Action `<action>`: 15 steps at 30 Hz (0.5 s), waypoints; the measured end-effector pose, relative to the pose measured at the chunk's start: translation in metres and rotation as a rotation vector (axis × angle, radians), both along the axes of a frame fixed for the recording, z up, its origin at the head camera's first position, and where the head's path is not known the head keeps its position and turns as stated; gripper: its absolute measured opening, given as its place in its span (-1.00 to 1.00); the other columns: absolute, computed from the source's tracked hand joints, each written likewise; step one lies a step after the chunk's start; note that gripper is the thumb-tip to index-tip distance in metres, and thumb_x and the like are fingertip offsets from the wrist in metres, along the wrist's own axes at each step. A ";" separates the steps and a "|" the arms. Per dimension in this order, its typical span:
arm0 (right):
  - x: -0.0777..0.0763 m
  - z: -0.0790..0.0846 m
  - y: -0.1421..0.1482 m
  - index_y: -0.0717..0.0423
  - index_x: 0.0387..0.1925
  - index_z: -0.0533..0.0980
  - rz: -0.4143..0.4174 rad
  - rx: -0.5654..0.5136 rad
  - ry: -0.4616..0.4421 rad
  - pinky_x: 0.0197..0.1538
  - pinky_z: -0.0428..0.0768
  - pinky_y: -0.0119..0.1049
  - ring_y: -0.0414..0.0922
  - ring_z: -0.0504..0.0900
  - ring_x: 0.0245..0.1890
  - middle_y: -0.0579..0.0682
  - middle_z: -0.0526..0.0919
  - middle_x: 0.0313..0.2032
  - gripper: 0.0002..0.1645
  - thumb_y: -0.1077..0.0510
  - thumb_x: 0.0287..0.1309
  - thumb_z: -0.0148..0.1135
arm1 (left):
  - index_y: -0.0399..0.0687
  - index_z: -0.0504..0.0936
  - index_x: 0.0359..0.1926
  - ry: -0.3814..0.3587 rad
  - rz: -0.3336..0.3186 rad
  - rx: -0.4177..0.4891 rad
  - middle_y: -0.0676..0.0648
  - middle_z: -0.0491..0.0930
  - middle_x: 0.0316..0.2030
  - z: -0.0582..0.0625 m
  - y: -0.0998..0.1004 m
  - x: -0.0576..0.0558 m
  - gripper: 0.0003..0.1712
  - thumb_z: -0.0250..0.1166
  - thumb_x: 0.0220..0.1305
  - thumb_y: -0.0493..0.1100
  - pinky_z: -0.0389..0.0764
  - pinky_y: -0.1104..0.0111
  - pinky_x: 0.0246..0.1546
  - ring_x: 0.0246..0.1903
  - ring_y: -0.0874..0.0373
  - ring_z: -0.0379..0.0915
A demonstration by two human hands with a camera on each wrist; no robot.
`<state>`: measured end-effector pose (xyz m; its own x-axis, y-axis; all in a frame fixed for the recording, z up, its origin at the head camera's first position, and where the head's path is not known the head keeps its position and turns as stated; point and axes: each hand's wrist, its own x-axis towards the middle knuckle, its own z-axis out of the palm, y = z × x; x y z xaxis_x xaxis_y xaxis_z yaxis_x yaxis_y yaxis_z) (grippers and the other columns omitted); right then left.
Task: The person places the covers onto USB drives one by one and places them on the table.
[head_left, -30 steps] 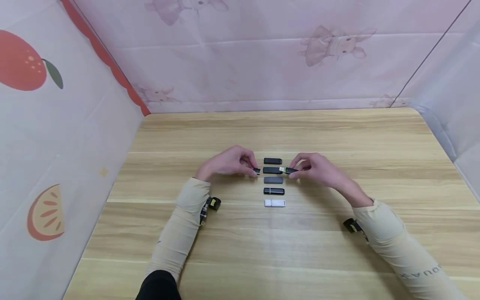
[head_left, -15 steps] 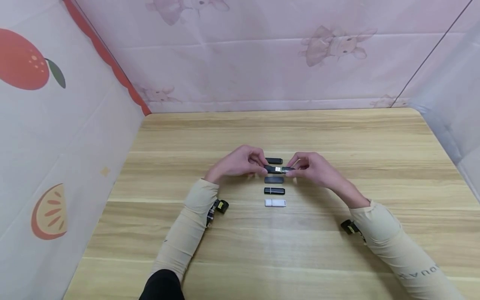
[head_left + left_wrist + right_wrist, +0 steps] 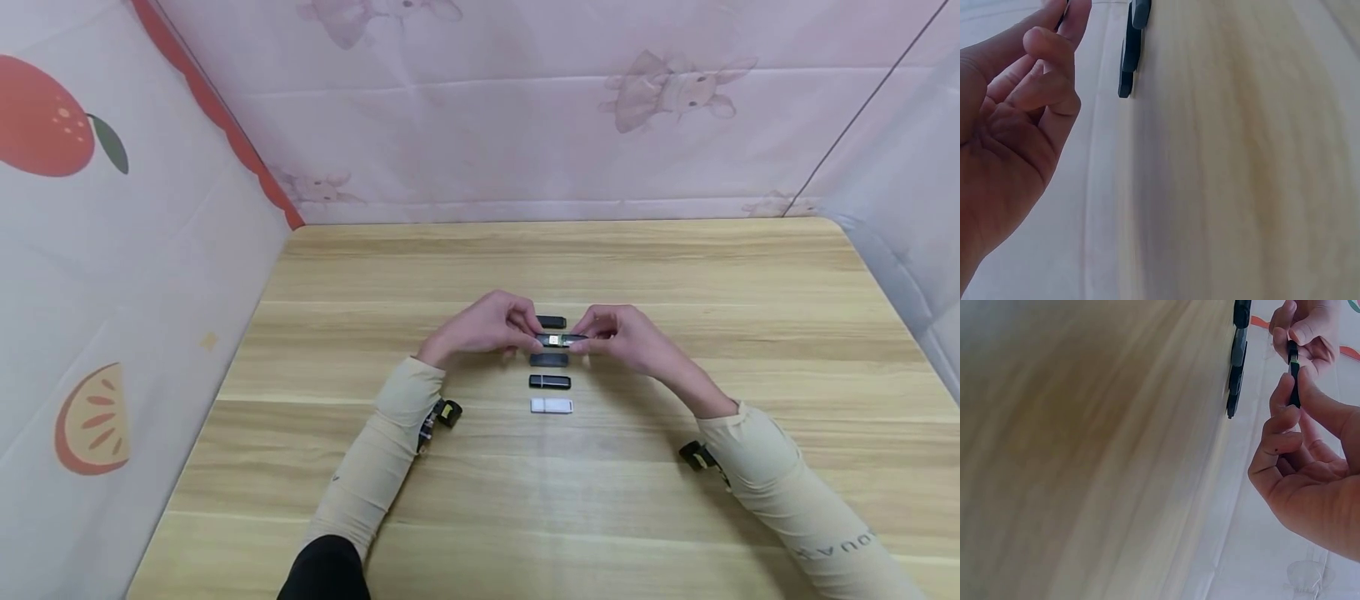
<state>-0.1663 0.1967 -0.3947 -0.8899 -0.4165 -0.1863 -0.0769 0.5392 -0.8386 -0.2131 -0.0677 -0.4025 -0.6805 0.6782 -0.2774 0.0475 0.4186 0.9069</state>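
My left hand (image 3: 497, 323) pinches a small black cap (image 3: 1292, 349) between thumb and fingertips. Opposite it, my right hand (image 3: 626, 335) pinches the dark body of a USB flash drive (image 3: 1295, 387), its metal connector (image 3: 554, 340) pointing left at the cap. Part of the connector shows between the two hands, which are raised over the wooden table. How deep the connector sits in the cap is too small to tell. In the left wrist view the left hand (image 3: 1022, 119) fills the left side, and only a dark edge shows at its fingertips.
Several flash drives lie in a column on the table (image 3: 555, 500). A black one (image 3: 552, 322) is farthest, then a dark grey one (image 3: 548, 360), a black one with a silver band (image 3: 550, 382) and a white one (image 3: 551, 406). A pink curtain (image 3: 510, 142) stands behind.
My left hand has moved right with the cap, up to the drive's connector, closing the gap between them. The right hand has hardly moved. One flash drive in the column is now covered from view.
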 end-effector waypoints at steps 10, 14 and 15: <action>0.000 0.000 -0.003 0.18 -0.09 0.71 0.009 -0.010 0.006 -0.15 0.55 -0.37 -0.07 0.75 -0.22 0.12 0.85 -0.21 -0.76 0.16 0.26 0.50 | -0.16 0.69 -0.18 -0.009 -0.016 0.020 -0.28 0.80 -0.26 0.002 0.004 0.002 -0.85 0.50 0.28 -0.29 0.48 0.44 -0.53 -0.60 0.09 0.56; 0.000 0.000 -0.004 0.19 -0.11 0.70 0.006 -0.007 0.012 -0.13 0.58 -0.37 -0.15 0.75 -0.23 0.12 0.86 -0.20 -0.78 0.19 0.25 0.50 | -0.16 0.69 -0.18 -0.005 -0.012 0.018 -0.26 0.80 -0.27 0.002 0.005 0.002 -0.84 0.51 0.28 -0.30 0.47 0.45 -0.55 -0.61 0.09 0.55; 0.000 0.000 -0.004 0.19 -0.12 0.70 0.006 -0.006 0.012 -0.13 0.58 -0.37 -0.16 0.74 -0.23 0.12 0.86 -0.19 -0.78 0.19 0.25 0.50 | -0.16 0.69 -0.18 -0.003 -0.012 0.016 -0.26 0.80 -0.27 0.003 0.005 0.002 -0.84 0.51 0.28 -0.29 0.47 0.46 -0.55 -0.60 0.09 0.55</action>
